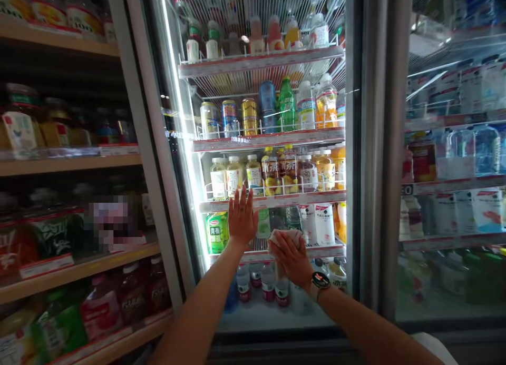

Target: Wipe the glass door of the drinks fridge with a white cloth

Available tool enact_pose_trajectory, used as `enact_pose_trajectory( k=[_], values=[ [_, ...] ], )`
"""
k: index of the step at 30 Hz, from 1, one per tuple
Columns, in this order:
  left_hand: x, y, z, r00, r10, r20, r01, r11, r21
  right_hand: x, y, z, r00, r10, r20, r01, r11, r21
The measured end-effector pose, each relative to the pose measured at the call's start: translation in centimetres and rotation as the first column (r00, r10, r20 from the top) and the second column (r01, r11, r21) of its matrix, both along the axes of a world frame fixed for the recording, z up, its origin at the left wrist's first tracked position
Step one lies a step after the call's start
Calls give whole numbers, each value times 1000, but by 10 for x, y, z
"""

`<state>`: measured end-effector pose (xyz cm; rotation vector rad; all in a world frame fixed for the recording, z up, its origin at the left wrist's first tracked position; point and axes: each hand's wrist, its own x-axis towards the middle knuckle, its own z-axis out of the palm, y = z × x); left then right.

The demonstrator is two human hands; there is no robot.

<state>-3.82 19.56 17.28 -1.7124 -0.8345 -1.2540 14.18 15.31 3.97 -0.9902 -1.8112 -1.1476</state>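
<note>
My left hand (pixel 242 217) lies flat against the glass door of a lit drinks cooler, fingers pointing up and slightly apart, with nothing in it. To its right and a little lower, my right hand (pixel 290 254) presses a pale cloth (pixel 285 237) on the same glass. A dark-faced watch is on my right wrist. Behind the glass, bottled teas (pixel 270 171) stand on a shelf (pixel 276 200) at the height of my left fingertips. A green pack (pixel 217 232) is left of my left hand, and white packs (pixel 324 224) are right of the cloth.
Wooden shelves (pixel 79 267) with bottles line the left side. A metal door frame (pixel 381 144) stands at the right, and beyond it another cooler holds bottles and packs (pixel 488 209). Cans (pixel 250 116) and more bottles fill the upper shelves behind the glass.
</note>
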Motion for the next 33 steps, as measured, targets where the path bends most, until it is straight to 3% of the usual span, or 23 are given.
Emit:
enact_pose_trajectory(
  k=[2,4,6,12,15,17,19,23,25,27,29,30,33],
  values=[
    [-1,1,0,1000,3,1,-3,1000,-1,-1,0,-1,1000,11,1,-11,1000,-6],
    [-1,2,-1,1000,2,7,-2,1000,-3,-2,1,16,1000,20,20,-19,1000,-11],
    [0,4,-2,1000,-5,9,5,1000,-5,-5,2,51,999,19,34,-19,1000,1],
    [-9,-8,6,994,-97,-51,94,994,-55,-33,11,191,994,-31,-107,34,999,28],
    [-42,-18,14,989,-119,-86,113,991,-65,-56,15,227,985,-31,-172,32,1000,1],
    [-74,-20,16,998,-69,-2,69,997,-46,-71,16,224,985,-13,-170,12,1000,-5],
    [-108,-14,14,995,2,100,3,999,-52,-85,17,198,995,29,-93,-30,999,-11],
    [-150,6,1,992,86,95,-79,994,-82,-104,18,107,980,116,162,-113,993,-29],
    [-156,13,-4,992,95,87,-89,994,-64,-108,18,61,951,148,270,-141,989,-42],
    [-155,16,-7,991,91,95,-86,995,-55,-109,19,32,927,167,335,-159,986,-52],
    [-154,16,-8,992,82,94,-76,995,-68,-109,21,28,907,189,376,-177,982,-65],
    [-154,15,-8,993,79,91,-73,995,-73,-110,22,37,897,202,393,-189,979,-72],
    [-155,14,-9,993,85,84,-79,994,-72,-120,26,99,895,217,390,-203,976,-78]
  ],
)
